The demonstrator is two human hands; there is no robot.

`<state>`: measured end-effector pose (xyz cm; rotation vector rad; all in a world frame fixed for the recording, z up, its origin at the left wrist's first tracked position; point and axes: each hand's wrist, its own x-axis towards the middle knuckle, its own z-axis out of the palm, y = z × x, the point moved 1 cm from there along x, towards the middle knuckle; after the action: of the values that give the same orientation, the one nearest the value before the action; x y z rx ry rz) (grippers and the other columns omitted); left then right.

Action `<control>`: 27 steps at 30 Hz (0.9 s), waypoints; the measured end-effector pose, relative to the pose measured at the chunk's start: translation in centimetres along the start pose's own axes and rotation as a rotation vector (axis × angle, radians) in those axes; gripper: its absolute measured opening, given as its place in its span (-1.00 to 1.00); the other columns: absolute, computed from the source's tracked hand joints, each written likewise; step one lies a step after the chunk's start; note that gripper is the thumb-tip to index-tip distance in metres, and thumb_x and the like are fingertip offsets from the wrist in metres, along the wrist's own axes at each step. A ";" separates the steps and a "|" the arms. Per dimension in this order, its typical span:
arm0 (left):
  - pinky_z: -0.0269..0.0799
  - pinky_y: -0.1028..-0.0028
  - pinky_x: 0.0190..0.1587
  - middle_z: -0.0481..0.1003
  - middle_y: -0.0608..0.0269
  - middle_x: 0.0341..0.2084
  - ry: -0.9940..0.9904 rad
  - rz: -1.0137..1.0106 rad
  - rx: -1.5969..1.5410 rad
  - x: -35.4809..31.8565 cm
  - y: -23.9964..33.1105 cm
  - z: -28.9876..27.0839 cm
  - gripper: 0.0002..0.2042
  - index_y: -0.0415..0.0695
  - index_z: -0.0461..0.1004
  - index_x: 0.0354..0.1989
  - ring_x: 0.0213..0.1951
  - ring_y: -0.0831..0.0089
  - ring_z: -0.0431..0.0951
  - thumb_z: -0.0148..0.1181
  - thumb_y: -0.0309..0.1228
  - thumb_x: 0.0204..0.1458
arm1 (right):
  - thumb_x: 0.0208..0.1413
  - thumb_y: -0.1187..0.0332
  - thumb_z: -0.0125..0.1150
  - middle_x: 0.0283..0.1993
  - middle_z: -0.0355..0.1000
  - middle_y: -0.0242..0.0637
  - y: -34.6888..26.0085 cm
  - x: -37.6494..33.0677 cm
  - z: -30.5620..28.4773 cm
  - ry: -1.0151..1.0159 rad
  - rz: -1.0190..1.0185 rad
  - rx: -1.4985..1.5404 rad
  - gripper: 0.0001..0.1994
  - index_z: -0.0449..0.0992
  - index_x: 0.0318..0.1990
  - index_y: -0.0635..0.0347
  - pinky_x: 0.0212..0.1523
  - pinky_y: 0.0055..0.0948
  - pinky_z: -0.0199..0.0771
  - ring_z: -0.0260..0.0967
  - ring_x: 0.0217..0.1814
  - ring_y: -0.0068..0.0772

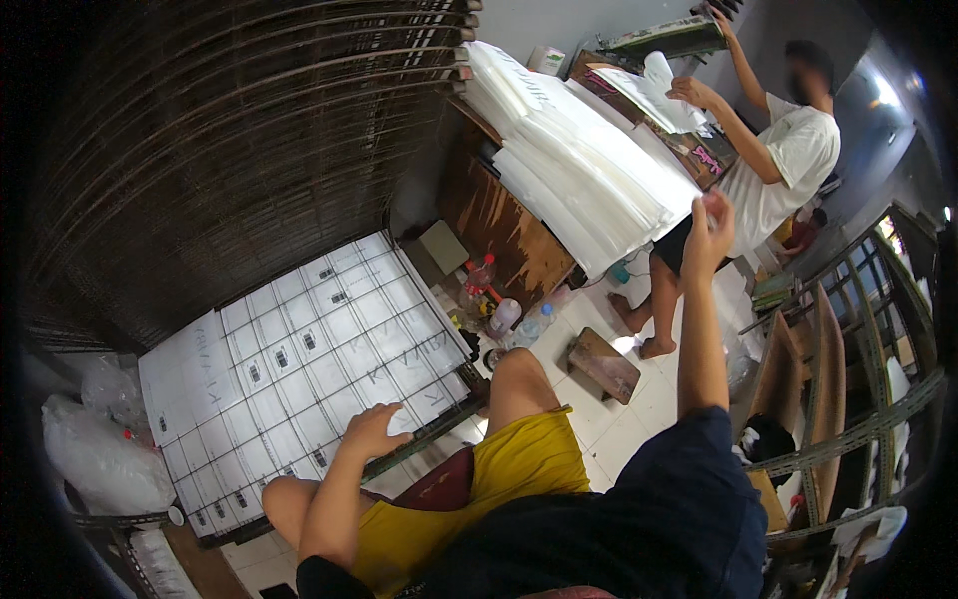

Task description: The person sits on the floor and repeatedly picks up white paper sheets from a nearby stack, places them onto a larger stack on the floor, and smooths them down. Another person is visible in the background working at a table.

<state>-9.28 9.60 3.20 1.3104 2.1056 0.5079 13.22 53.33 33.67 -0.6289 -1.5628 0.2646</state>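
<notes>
A: Count, lie?
B: One white sheet stack (589, 165) on one wooden bench (511, 225); long axis slants upper left to lower right.
A: Hands?
B: Two. Right hand (710, 232) — raised, fingers curled at the stack's right corner; pinching, cannot tell. Left hand (377, 431) — lowered by one sheet-covered rack (439, 417), fingers apart.

White paper sheets, one loose-edged pile and one printed layer, about the wire drying rack (230, 140).
The tall pile of white sheets (589, 165) lies flat to the right of the rack, its edges staggered, with dark lettering toward its rack end. The printed sheets (289, 349) lie flat on the rack's lowered tier, marked with small dark blocks and larger lettering, crossed by thin dark grid lines.
</notes>
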 end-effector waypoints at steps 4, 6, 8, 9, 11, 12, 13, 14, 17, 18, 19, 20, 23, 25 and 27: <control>0.33 0.20 0.06 0.40 -0.05 0.01 0.034 -0.083 -0.015 -0.7 -0.2 0.2 -0.34 -0.05 0.29 0.17 0.04 0.04 0.41 0.24 0.01 -0.11 | -0.20 0.25 0.43 0.20 0.07 0.17 10.9 8.2 1.9 0.051 0.004 -0.333 -0.16 0.11 0.28 0.15 0.21 -0.19 0.15 0.13 0.23 0.03; 0.33 0.20 0.08 0.39 -0.06 0.02 0.041 -0.112 -0.023 -1.2 -0.2 0.6 -0.33 -0.05 0.29 0.17 0.06 0.03 0.40 0.24 0.03 -0.11 | -0.25 0.23 0.46 0.32 -0.18 0.29 12.1 9.7 3.5 0.073 0.053 -0.502 0.01 -0.08 0.37 0.06 0.27 -0.13 0.08 0.02 0.31 0.18; 0.32 0.20 0.09 0.39 -0.08 0.03 0.041 -0.139 -0.043 -1.8 -0.7 1.3 -0.32 -0.05 0.28 0.17 0.07 0.02 0.39 0.24 0.04 -0.11 | -0.30 0.22 0.50 0.36 -0.49 0.34 13.7 10.6 5.4 -0.033 -0.013 -0.507 0.15 -0.27 0.41 -0.11 0.31 -0.10 -0.01 -0.12 0.36 0.29; 0.31 0.20 0.10 0.38 -0.08 0.03 0.042 -0.133 -0.053 -1.6 -1.0 2.0 -0.31 -0.04 0.28 0.18 0.08 0.02 0.39 0.23 0.05 -0.11 | -0.22 0.25 0.45 0.32 -0.06 0.30 15.9 11.3 6.3 0.057 -0.118 -0.553 -0.09 0.06 0.34 -0.07 0.24 -0.17 0.13 0.12 0.27 0.13; 0.31 0.21 0.10 0.39 -0.06 0.04 0.059 -0.122 -0.053 -0.8 -0.7 2.3 -0.32 -0.04 0.29 0.17 0.07 0.02 0.39 0.24 0.04 -0.10 | -0.15 0.27 0.40 0.11 0.26 0.16 19.2 13.6 6.1 -0.307 0.091 -0.355 -0.33 0.29 0.20 0.01 0.14 -0.25 0.24 0.30 0.14 -0.02; 0.32 0.21 0.10 0.39 -0.05 0.04 0.068 -0.123 -0.054 -0.8 -0.5 2.4 -0.33 -0.04 0.29 0.17 0.07 0.03 0.39 0.24 0.04 -0.10 | -0.12 0.28 0.37 0.00 0.42 0.09 19.7 13.9 6.5 -0.491 0.197 -0.247 -0.44 0.41 0.12 0.05 0.09 -0.29 0.29 0.38 0.07 -0.09; 0.32 0.21 0.10 0.39 -0.05 0.03 0.080 -0.115 -0.056 -0.6 -0.3 2.4 -0.34 -0.04 0.30 0.16 0.07 0.03 0.39 0.24 0.03 -0.10 | -0.01 0.31 0.27 -0.29 0.54 -0.09 20.0 13.7 6.8 -0.299 0.064 -0.310 -0.69 0.55 -0.10 0.20 -0.07 -0.37 0.38 0.50 -0.16 -0.22; 0.32 0.21 0.09 0.39 -0.04 0.03 0.091 -0.122 -0.059 -0.7 -0.3 2.3 -0.35 -0.04 0.31 0.16 0.07 0.04 0.40 0.24 0.02 -0.09 | 0.00 0.30 0.26 -0.27 0.54 -0.07 19.1 13.6 7.2 -0.273 0.008 -0.283 -0.68 0.54 -0.09 0.22 -0.08 -0.38 0.39 0.50 -0.17 -0.22; 0.32 0.23 0.08 0.40 -0.01 0.01 0.189 -0.081 -0.063 -0.3 1.1 0.8 -0.40 -0.05 0.34 0.13 0.06 0.04 0.40 0.25 -0.02 -0.09 | 0.04 0.31 0.24 -0.21 0.52 -0.02 13.9 14.4 7.4 -0.162 -0.187 -0.222 -0.67 0.51 -0.06 0.30 -0.11 -0.40 0.41 0.50 -0.21 -0.26; 0.33 0.23 0.08 0.41 0.00 0.01 0.231 -0.065 -0.063 -0.3 2.0 -0.2 -0.41 -0.05 0.36 0.11 0.05 0.05 0.41 0.25 -0.04 -0.09 | 0.05 0.33 0.23 -0.21 0.52 -0.02 11.1 14.6 7.3 -0.118 -0.261 -0.207 -0.68 0.51 -0.07 0.33 -0.13 -0.41 0.42 0.50 -0.24 -0.29; 0.34 0.23 0.06 0.41 0.03 -0.02 0.327 0.010 -0.074 -0.3 3.1 -1.4 -0.44 -0.07 0.37 0.10 0.03 0.05 0.42 0.26 -0.10 -0.08 | 0.05 0.37 0.23 -0.21 0.52 -0.01 7.9 14.1 7.3 -0.139 -0.284 -0.033 -0.70 0.51 -0.07 0.32 -0.13 -0.43 0.41 0.51 -0.24 -0.31; 0.35 0.23 0.04 0.41 0.04 -0.02 0.457 0.066 -0.031 -0.2 3.9 -2.5 -0.45 -0.07 0.37 0.10 0.02 0.06 0.42 0.28 -0.13 -0.08 | 0.04 0.40 0.23 -0.21 0.52 -0.01 3.8 13.2 7.0 -0.159 -0.307 0.144 -0.72 0.52 -0.08 0.31 -0.13 -0.45 0.41 0.51 -0.24 -0.33; 0.30 0.20 0.10 0.37 -0.04 0.02 0.741 0.137 -0.029 -1.6 8.4 -7.8 -0.46 -0.14 0.38 0.05 0.08 0.01 0.36 0.36 -0.26 -0.15 | 0.01 0.48 0.23 -0.24 0.52 -0.06 -8.4 7.1 6.2 -0.213 -0.512 0.072 -0.77 0.54 -0.14 0.29 -0.15 -0.48 0.42 0.51 -0.24 -0.29; 0.28 0.18 0.08 0.36 0.10 0.04 1.018 0.261 0.099 -2.3 11.7 -11.3 -0.43 -0.08 0.40 0.08 0.12 0.08 0.33 0.37 -0.23 -0.17 | -0.06 0.53 0.24 -0.26 0.51 -0.08 -13.1 3.2 4.8 -0.238 -0.654 0.012 -0.77 0.54 -0.18 0.27 -0.16 -0.45 0.43 0.51 -0.26 -0.20; 0.15 0.06 0.18 0.26 0.00 0.13 1.167 0.345 0.140 -3.8 14.3 -14.4 -0.35 -0.07 0.36 0.10 0.21 -0.03 0.20 0.43 -0.23 -0.25 | -0.18 0.60 0.24 -0.28 0.50 -0.10 -17.3 -1.5 3.9 -0.379 -0.741 0.028 -0.72 0.54 -0.21 0.25 -0.19 -0.39 0.43 0.48 -0.27 -0.13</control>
<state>-7.97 12.35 23.64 1.6885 2.8157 1.5986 5.45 39.18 41.12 0.0598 -2.0392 -0.1661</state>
